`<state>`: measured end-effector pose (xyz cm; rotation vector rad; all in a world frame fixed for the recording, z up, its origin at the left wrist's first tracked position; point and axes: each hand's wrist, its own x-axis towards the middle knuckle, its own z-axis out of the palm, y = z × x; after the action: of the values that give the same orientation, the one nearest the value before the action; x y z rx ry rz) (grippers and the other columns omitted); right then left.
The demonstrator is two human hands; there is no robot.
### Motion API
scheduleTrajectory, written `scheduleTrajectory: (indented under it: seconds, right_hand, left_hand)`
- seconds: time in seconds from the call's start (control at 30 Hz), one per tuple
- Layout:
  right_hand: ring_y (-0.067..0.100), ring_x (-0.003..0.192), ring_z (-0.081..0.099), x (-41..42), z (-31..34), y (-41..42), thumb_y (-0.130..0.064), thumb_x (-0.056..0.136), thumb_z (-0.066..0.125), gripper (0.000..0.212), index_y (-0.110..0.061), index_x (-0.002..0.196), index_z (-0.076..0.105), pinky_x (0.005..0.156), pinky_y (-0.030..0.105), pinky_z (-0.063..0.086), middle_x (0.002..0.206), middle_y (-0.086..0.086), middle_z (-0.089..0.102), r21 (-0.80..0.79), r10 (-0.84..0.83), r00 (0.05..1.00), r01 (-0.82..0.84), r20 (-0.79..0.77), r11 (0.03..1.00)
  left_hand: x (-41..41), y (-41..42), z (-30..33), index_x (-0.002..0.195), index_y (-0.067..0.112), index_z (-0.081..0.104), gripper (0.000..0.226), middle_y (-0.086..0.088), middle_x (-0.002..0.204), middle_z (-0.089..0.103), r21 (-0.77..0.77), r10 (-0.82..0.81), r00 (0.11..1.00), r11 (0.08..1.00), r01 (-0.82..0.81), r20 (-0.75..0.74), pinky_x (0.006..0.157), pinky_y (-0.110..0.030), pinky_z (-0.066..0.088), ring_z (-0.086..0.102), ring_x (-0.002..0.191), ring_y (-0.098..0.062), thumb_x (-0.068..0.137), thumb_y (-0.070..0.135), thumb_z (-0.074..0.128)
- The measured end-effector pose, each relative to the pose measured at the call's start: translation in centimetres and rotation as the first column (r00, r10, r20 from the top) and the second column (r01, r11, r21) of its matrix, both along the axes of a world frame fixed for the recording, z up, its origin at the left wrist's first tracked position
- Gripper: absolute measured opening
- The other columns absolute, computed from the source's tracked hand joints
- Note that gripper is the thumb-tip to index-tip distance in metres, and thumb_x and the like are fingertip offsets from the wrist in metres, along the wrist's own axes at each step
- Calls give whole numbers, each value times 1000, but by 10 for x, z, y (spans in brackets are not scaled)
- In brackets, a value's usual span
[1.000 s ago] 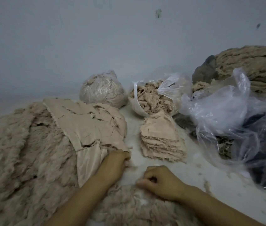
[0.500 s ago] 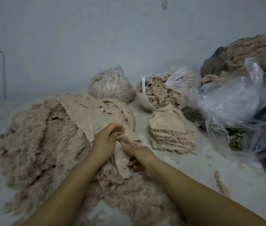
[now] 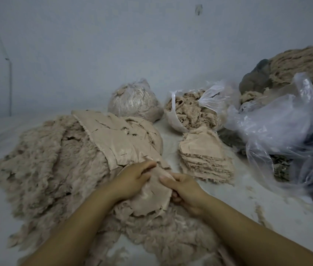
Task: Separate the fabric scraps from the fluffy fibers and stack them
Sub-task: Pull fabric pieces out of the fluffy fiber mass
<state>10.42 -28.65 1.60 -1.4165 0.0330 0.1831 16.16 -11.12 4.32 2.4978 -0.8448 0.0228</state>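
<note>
A wide heap of beige fluffy fibers (image 3: 42,166) covers the left and near part of the white surface. Smooth beige fabric backing (image 3: 117,139) lies over its top. At the heap's near edge my left hand (image 3: 132,179) and my right hand (image 3: 184,187) both pinch one beige fabric scrap (image 3: 151,196) that lies between them on the fluff. To the right of my hands stands a neat stack of fabric scraps (image 3: 205,158).
Behind the stack sit a tied bag of fibers (image 3: 134,101) and an open bag of fibers (image 3: 190,110). Crumpled clear plastic bags (image 3: 278,127) with dark material fill the right side. A large roll of beige pile (image 3: 303,72) lies at the back right, against the wall.
My hands came together from the heap's near edge and took hold of one fabric scrap, lifting it slightly off the fluff. The view shifted a little.
</note>
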Motion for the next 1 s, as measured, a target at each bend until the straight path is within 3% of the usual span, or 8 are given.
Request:
scheduleTrajectory:
  seconds: [0.13, 0.23, 0.33, 0.43, 0.57, 0.7, 0.8, 1.0]
  right_hand:
    - [5, 34, 30, -9, -3, -27, -19, 91, 62, 13, -10, 84, 56, 35, 17, 24, 43, -7, 43, -75, -74, 997, 74, 9, 994]
    - [8, 43, 43, -16, -6, -44, -19, 86, 69, 13, -9, 87, 61, 41, 20, 34, 53, -4, 53, -106, -132, 991, 134, 26, 985]
    - [17, 68, 62, -19, -7, -49, -15, 82, 72, 15, -7, 92, 64, 60, 28, 49, 79, 7, 68, -54, -112, 993, 114, 38, 992]
    - [19, 78, 66, -23, -5, -47, -24, 74, 75, 35, -5, 102, 67, 66, 27, 52, 91, 11, 72, -8, -37, 997, 38, 71, 999]
    - [20, 78, 68, -27, -8, -50, -22, 72, 70, 36, -1, 102, 70, 66, 26, 54, 92, 15, 73, 185, -77, 993, 60, 88, 981]
    - [22, 78, 70, -26, -10, -57, -16, 74, 68, 28, 1, 95, 72, 67, 27, 55, 91, 18, 73, 338, -103, 989, 61, 110, 939]
    - [23, 76, 71, -25, -9, -61, -12, 73, 69, 15, -4, 83, 76, 68, 29, 57, 85, 16, 73, 431, -126, 981, 51, 148, 901]
    - [27, 83, 71, -23, -15, -64, -12, 74, 72, 17, -5, 88, 75, 71, 33, 57, 94, 20, 72, 358, -203, 974, 154, 103, 921]
  left_hand:
    - [3, 2, -10, 128, 7, 53, 36, -7, 133, 52, 314, -62, 993, 949, 26, 105, 107, -23, 25, 41, 127, -17, 103, 27, 34]
    - [-4, -10, -5, 94, 9, 61, 25, -3, 96, 63, 44, 36, 985, 998, -44, 171, 78, -26, 36, 53, 89, -15, 100, 24, 43]
    - [-12, -32, 3, 103, 12, 66, 22, 1, 98, 64, -177, 79, 941, 984, -21, 330, 77, -21, 35, 55, 90, -13, 98, 21, 47]
    - [-20, -57, 4, 112, 15, 62, 36, 0, 112, 64, -106, -76, 984, 990, 94, 161, 90, -27, 37, 55, 104, -14, 97, 35, 36]
    - [-8, -49, -10, 98, 15, 62, 38, -7, 113, 64, 213, 15, 1000, 977, -20, 22, 83, -29, 38, 56, 105, -23, 103, 32, 28]
    - [6, -39, -17, 80, 22, 54, 28, -4, 94, 63, 96, 151, 988, 984, -147, -31, 66, -25, 29, 54, 87, -18, 101, 29, 38]
    - [11, -43, -23, 90, 8, 68, 29, -7, 95, 66, 148, 194, 981, 970, -192, 4, 73, -25, 38, 59, 93, -23, 99, 24, 45]
    - [-22, -65, -3, 74, 30, 67, 27, 14, 73, 65, -461, -103, 970, 887, -11, -221, 70, -16, 44, 59, 74, -4, 95, 35, 51]
